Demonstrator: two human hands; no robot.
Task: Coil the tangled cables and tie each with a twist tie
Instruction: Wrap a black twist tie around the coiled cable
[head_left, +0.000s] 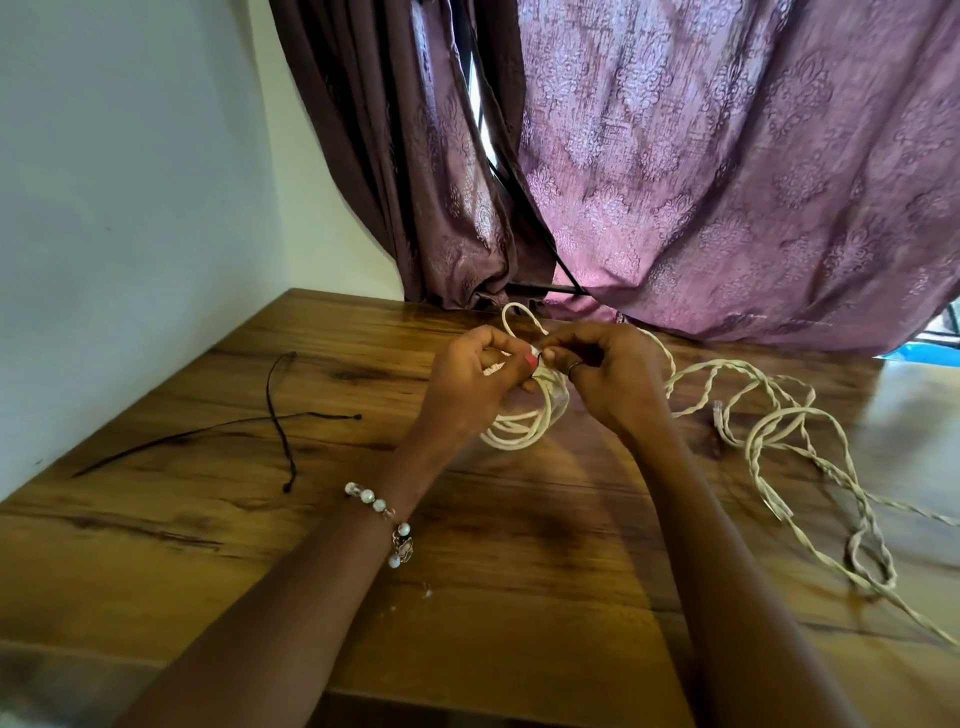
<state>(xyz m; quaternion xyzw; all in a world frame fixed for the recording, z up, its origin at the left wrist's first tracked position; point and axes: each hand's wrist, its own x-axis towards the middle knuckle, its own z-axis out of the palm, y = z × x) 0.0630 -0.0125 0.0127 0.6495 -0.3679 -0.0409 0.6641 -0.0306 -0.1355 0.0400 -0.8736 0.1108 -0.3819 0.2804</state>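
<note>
coiled cable (519, 426): cream twisted cord, wound into loops, held up just over the middle of the tabletop (519, 545)

twist tie (537, 358): thin dark bit at the top of the coil, between both thumbs

left hand (470, 384): curled round the coil, thumb pinning the tie

right hand (605, 374): pinching the tie end

step: looks like tying off coil one

next: probably twist the ends snug without letting the loops spring

loose cable (779, 441): still sprawled toward the right edge

spare ties (283, 431): two dark ones near the left edge

Dim daylight, glare right, edges warped
</note>
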